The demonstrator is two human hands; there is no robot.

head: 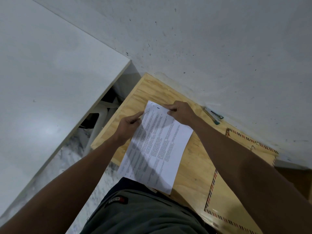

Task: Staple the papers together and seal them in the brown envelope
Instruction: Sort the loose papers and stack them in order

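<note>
I see both hands pinching the white printed paper sheets [155, 146] at the top edge, left hand [129, 126], right hand [181, 114], prob. squaring them above the plywood worktop [194, 166]; metal stapler [213, 115] right of sheets; brown striped-edge envelope [224, 196] nearer me.

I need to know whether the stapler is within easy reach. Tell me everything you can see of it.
The stapler is a small metal one, silvery grey with a teal tip at its near end. It lies flat on the plywood table at the far edge, right against the white wall, set at a slant. No hand touches it; the right hand holding the papers is close beside it. It looks closed, though detail is too small to be sure.
</note>
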